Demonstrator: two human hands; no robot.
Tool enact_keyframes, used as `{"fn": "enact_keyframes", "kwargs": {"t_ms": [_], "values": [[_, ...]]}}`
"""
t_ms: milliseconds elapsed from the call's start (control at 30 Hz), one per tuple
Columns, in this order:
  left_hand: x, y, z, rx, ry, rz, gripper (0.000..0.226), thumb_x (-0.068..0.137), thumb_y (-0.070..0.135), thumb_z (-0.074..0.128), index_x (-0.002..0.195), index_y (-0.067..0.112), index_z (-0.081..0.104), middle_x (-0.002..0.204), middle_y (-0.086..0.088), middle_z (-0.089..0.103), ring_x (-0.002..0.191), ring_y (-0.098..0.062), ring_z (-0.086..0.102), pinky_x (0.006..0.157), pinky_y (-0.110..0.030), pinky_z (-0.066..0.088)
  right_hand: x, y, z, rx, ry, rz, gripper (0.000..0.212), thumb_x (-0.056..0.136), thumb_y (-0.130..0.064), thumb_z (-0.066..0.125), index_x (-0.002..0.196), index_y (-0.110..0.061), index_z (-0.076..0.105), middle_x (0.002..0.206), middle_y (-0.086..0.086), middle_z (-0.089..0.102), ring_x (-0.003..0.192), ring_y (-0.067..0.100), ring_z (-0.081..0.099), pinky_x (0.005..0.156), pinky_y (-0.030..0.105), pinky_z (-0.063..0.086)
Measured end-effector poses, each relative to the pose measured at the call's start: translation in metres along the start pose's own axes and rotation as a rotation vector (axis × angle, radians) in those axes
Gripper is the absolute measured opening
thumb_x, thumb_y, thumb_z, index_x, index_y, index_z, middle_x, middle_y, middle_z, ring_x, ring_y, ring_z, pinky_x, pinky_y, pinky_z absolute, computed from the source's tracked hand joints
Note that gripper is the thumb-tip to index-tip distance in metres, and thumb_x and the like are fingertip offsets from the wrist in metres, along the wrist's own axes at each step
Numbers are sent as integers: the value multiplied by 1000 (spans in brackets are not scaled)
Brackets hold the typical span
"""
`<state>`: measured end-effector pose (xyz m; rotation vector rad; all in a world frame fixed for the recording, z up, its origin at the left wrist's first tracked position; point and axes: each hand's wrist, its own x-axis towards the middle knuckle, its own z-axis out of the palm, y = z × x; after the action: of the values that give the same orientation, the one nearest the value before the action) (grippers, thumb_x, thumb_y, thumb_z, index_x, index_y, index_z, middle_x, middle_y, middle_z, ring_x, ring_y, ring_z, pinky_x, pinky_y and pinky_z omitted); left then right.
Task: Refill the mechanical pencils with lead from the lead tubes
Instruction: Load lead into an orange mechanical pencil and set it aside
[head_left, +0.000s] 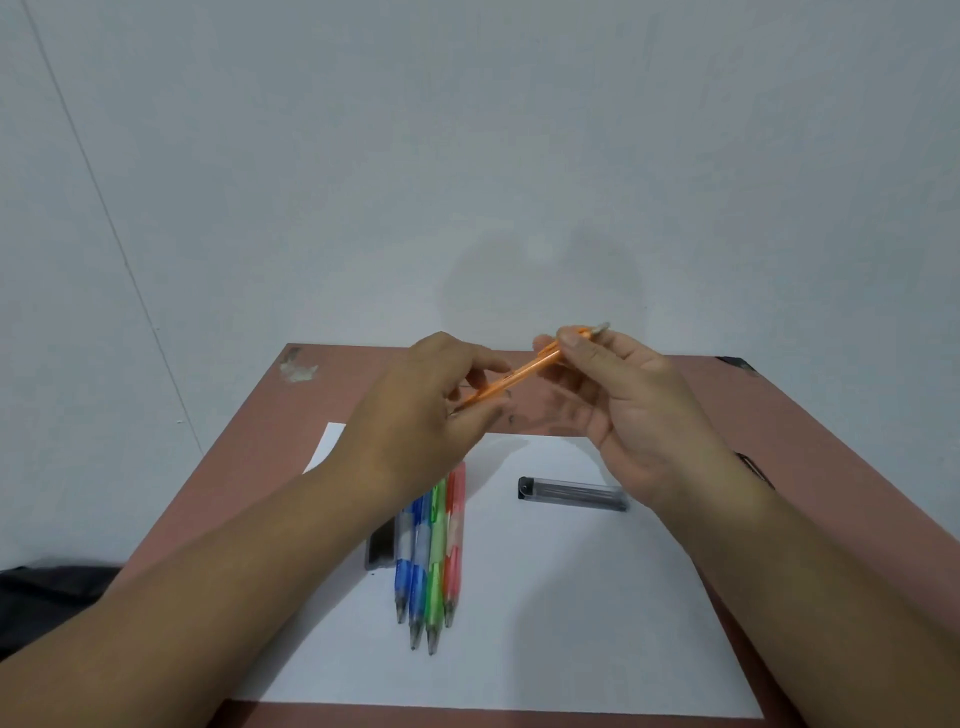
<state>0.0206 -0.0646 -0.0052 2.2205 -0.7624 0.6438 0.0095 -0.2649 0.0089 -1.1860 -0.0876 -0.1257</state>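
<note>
Plain pale wall (467, 156) at the back, a reddish-brown table (805, 441) in front of it with a white sheet of paper (545, 597) spread across it. Both my hands are raised above the far half of the table, an orange mechanical pencil (524, 370) slanting between them. My left hand (415, 410) pinches its lower left end, my right hand (623, 410) pinches its upper right end between thumb and fingertips, just below the pale cap. There may be print on the barrel, too blurred to read. On the paper, near my left wrist, four pencils (428, 561) lie side by side, tips toward me: two blue, one green, one red. A dark lead tube (382, 545) sits just left of them. To the right, under my right hand, a clear lead tube (571, 493) lies crosswise, thin dark leads inside.
</note>
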Motion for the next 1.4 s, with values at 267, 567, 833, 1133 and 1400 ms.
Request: {"fn": "enact_keyframes", "kwargs": {"t_ms": [267, 567, 833, 1133, 1400], "values": [[-3, -8, 4, -398, 19, -147, 39, 93, 65, 41, 95, 44, 74, 84, 19, 70, 77, -2, 65, 60, -10, 45, 4, -17, -9, 479, 32, 63, 10, 97, -26, 65, 102, -18, 62, 77, 5, 57, 59, 19, 56, 62, 37, 54], [-4, -15, 7, -266, -161, -183, 38, 93, 74, 32, 88, 61, 68, 83, 17, 71, 78, 0, 65, 71, -29, 49, -1, -22, -17, 459, -32, 0, 40, 89, -44, 44, 63, -13, 46, 64, 2, 33, 55, 18, 26, 55, 29, 27], [-5, -15, 7, -256, -217, -159, 50, 95, 68, 31, 97, 41, 73, 86, 34, 67, 81, -1, 65, 72, -29, 49, -6, -24, -10, 403, -47, -63, 40, 81, -44, 46, 60, -11, 38, 63, 5, 29, 55, 20, 23, 57, 31, 24], [-6, -18, 10, -232, -216, -108, 48, 98, 64, 34, 100, 38, 74, 84, 27, 67, 84, -7, 66, 79, -40, 55, -6, -22, -9, 447, -53, -47, 37, 82, -40, 45, 60, -11, 38, 63, 5, 30, 55, 20, 25, 57, 30, 26], [-6, -19, 10, -219, -232, -71, 50, 99, 62, 33, 101, 34, 74, 85, 30, 66, 83, -6, 65, 75, -35, 52, -4, -22, -10, 483, -52, -31, 46, 92, -46, 42, 61, -12, 40, 64, 3, 30, 55, 19, 26, 56, 30, 27]]}}
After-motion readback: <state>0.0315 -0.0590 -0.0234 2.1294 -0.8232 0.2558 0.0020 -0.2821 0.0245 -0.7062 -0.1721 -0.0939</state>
